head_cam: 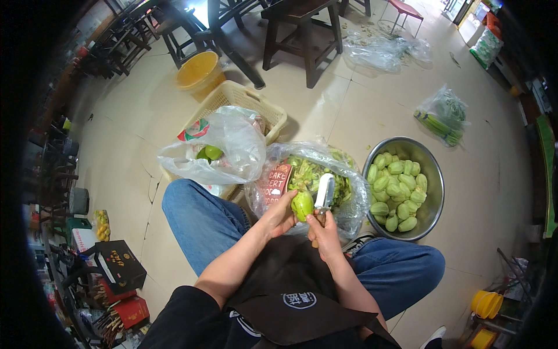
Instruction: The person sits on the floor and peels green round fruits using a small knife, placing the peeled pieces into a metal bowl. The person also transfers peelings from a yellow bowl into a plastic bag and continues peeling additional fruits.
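My left hand (279, 218) holds a smooth green fruit (302, 207) by its left side, above my lap. Gripped in my right hand (324, 233) is a wide-bladed peeler (324, 192), its metal blade pointing up and away from me, its wooden handle in my palm. The right thumb touches the fruit's lower edge, while the blade stands just apart from it. Beneath both hands lies an open clear plastic bag (361, 192) with green peelings (301, 170) in it. To the right, a steel bowl (439, 192) holds many peeled pale-green fruits (401, 185).
Left of the peelings, a white plastic bag (239, 148) with green fruit rests on a cream basket (226, 94). A yellow bucket (200, 72) and a wooden stool (301, 26) stand beyond. Bagged green vegetables (444, 120) lie far right. Boxes (120, 266) sit at left.
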Tool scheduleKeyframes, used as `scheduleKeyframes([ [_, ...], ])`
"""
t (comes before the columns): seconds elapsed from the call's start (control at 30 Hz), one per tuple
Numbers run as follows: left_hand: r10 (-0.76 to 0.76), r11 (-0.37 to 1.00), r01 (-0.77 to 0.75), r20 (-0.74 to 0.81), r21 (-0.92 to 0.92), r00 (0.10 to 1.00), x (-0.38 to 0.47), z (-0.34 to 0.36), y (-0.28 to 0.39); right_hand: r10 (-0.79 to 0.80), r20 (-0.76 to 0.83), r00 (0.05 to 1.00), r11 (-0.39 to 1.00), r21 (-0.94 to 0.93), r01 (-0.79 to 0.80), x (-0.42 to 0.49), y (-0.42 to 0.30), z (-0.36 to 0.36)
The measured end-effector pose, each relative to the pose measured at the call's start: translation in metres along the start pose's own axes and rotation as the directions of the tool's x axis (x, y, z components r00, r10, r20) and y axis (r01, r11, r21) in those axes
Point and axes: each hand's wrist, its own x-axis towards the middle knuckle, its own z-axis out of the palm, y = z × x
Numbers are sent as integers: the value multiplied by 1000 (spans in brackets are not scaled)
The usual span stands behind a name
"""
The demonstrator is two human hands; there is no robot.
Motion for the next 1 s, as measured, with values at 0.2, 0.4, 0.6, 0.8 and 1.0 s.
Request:
scheduleKeyframes([
  [0.2, -125, 968, 120, -9, -220, 992, 6, -52, 2, -509, 152, 847, 475, -772, 423, -16, 15, 3],
  [0.4, -97, 964, 73, -83, -256, 992, -9, -50, -2, -485, 418, 769, 104, -845, 524, -29, -2, 16],
  [0.6, -124, 937, 94, -67, -337, 990, -9, -60, -8, -415, 485, 769, 92, -819, 566, -23, -11, 23],
  [0.8, -144, 939, 110, -82, -325, 986, -5, -59, -14, -427, 482, 765, 69, -827, 558, -18, -12, 23],
  [1.0, -202, 941, 190, -15, -281, 979, -3, -68, -17, -410, 401, 819, 107, -871, 480, -6, -7, 3],
])
